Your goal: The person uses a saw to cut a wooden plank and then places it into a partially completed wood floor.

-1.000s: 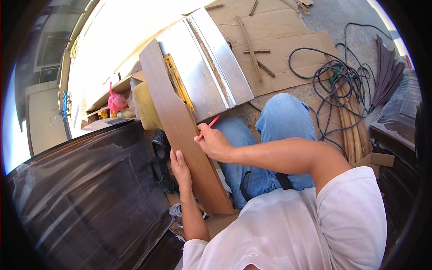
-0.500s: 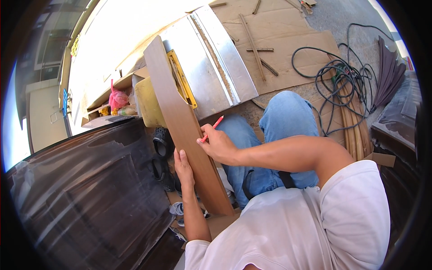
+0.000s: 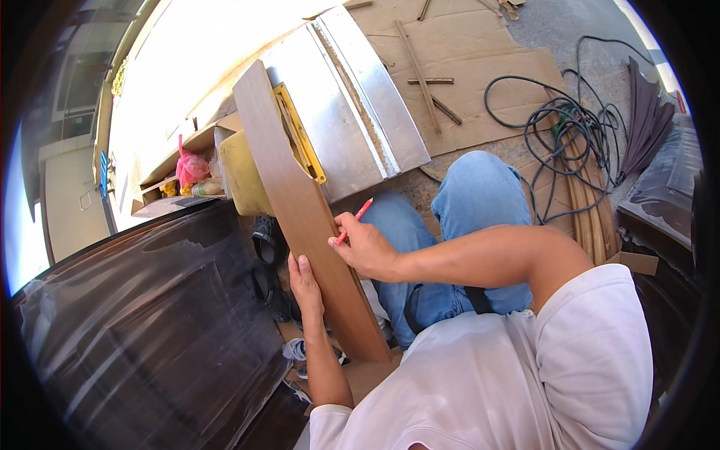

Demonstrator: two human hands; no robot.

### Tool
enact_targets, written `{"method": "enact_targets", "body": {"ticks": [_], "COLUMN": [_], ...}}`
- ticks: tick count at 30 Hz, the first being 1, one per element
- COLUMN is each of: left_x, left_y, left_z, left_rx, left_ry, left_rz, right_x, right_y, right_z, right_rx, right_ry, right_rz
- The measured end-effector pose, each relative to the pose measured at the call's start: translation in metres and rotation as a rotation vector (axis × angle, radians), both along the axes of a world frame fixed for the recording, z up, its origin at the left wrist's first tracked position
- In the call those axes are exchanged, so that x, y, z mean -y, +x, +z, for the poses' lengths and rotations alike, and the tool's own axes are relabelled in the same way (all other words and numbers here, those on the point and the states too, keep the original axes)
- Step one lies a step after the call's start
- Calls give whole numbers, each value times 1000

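A long brown wooden board (image 3: 300,202) slants from near my lap up to the far left, with a curved notch cut in its right edge. My left hand (image 3: 305,287) grips the board's left edge, its thumb on the top face and its other fingers hidden. Between the fingers of my right hand (image 3: 365,247) is a red pencil (image 3: 365,208), its end pointing up and away. That hand rests at the board's right edge. Beyond the board stands a metal-topped table saw (image 3: 337,105) with a yellow insert plate (image 3: 301,135) beside the notch.
Dark plastic-wrapped panels (image 3: 150,315) stand at the left. Coiled black cable (image 3: 555,142) lies at the right beside a folded umbrella (image 3: 645,124). Wood strips (image 3: 417,75) lie on cardboard (image 3: 495,97). Black shoes (image 3: 266,241) and a pink bag (image 3: 193,166) sit left of the board.
The board's far end has shifted slightly left. My right hand, with the pencil, has edged a little down and left; my left hand keeps its hold.
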State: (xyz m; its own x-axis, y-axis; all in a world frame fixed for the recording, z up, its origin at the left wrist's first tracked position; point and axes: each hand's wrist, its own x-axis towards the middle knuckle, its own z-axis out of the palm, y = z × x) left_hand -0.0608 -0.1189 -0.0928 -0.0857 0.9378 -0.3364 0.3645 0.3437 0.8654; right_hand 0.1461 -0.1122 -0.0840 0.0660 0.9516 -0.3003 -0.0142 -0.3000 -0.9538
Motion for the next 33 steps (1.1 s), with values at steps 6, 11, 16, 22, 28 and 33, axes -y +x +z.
{"method": "enact_targets", "body": {"ticks": [6, 11, 16, 22, 28, 33], "left_x": [4, 10, 21, 25, 37, 44], "left_y": [3, 5, 7, 14, 8, 4], "left_z": [6, 10, 12, 19, 13, 10], "left_rx": [-50, -66, -107, -133, -137, -98], "left_ry": [9, 2, -11, -27, -33, -21], "left_rz": [-10, 2, 31, 9, 26, 31], "right_x": [5, 10, 14, 18, 26, 30], "right_y": [1, 3, 8, 11, 14, 16], "right_z": [-3, -1, 1, 1, 2, 6], "right_rx": [9, 0, 24, -4, 36, 38], "right_ry": [8, -11, -48, -31, -45, -60], "right_rz": [36, 52, 116, 100, 154, 188]}}
